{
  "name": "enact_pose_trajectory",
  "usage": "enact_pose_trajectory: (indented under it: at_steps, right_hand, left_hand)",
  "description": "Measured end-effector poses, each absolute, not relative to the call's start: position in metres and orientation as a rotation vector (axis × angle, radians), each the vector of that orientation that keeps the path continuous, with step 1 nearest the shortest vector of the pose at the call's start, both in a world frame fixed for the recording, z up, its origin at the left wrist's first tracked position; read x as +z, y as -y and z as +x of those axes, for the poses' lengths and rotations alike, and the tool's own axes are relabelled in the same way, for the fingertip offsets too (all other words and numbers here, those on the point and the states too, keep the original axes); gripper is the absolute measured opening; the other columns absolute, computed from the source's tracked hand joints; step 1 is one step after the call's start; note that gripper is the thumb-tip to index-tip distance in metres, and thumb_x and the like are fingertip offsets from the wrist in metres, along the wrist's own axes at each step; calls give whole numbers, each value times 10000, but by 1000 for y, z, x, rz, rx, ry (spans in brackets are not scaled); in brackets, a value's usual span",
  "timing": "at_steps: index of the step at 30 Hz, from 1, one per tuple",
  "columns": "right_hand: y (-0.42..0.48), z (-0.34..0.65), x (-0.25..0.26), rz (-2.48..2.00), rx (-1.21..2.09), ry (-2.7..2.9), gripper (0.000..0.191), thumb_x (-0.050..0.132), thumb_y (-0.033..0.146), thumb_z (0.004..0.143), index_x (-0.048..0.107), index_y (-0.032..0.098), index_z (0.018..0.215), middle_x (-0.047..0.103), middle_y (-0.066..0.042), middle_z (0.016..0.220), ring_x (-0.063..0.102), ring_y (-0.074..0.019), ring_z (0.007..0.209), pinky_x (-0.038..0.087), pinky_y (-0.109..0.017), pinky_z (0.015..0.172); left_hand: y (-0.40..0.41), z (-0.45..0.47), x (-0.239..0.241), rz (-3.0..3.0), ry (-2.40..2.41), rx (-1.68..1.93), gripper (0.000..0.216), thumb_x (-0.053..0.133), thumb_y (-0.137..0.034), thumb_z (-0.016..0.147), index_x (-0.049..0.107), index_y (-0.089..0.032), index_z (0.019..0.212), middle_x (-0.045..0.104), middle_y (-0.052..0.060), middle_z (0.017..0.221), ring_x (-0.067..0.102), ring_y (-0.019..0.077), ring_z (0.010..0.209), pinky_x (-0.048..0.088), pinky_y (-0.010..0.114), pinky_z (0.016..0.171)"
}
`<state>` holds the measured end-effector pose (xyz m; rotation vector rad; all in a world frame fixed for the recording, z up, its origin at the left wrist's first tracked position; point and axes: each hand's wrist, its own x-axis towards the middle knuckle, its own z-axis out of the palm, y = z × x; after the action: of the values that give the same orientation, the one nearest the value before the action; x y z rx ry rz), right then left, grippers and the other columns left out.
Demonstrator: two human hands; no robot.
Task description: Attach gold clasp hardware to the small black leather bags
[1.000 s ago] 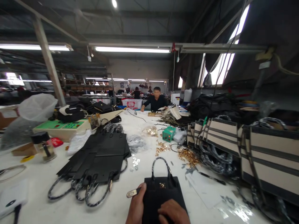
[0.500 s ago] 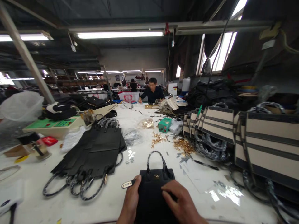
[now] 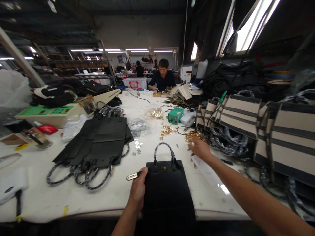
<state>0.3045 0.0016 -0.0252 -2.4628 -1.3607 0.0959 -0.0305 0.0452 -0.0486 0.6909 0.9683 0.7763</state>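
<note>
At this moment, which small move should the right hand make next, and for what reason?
Probably the right hand should pick up one small gold piece: it is at the near edge of the gold pieces, while the left hand holds the black bag by its edge, beside a metal-tipped strap. Whether it pinches one now is too small to tell.

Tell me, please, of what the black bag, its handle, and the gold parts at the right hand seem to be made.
Bag: leather or imitation leather, perhaps; smooth, dull black surface. Handle: probably clear plastic film over a dark core, from the crinkled white glints. Gold parts: likely metal, polished; they catch bright highlights. Plated or solid, I cannot tell.
</note>
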Motion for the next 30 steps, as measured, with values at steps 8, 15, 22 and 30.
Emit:
enact_pose_trajectory:
  at_steps: [8,15,22,30]
  right_hand:
    - [-24,312,-31,-2628,87,1425,259,480,315,881,700,192,938,671,-123,1111,635,-249,969,436,-321,782]
    - [-21,305,-22,-2546,3,1338,209,516,273,849,717,226,816,709,-87,1017,663,-230,923,439,-297,749]
    - [-27,265,16,-2228,44,1361,279,445,354,897,687,214,879,729,-58,845,670,-201,775,471,-285,705]
    - [-126,76,70,-1410,471,1538,200,608,381,819,696,207,776,708,3,770,623,-142,702,472,-238,672]
  left_hand:
    - [-44,-33,-48,707,-974,762,423,682,-470,794,701,-133,1050,741,108,1055,663,293,1060,479,415,986]
    - [-48,-36,-46,753,-1014,822,385,718,-463,753,717,-158,989,754,91,998,657,317,1076,457,436,1012]
    - [-51,-38,-52,826,-1016,823,499,719,-557,696,710,-146,981,757,95,912,659,336,1040,454,442,988]
    - [-41,-34,-41,786,-926,816,536,659,-597,733,695,-148,1023,750,91,897,671,307,967,480,400,918]
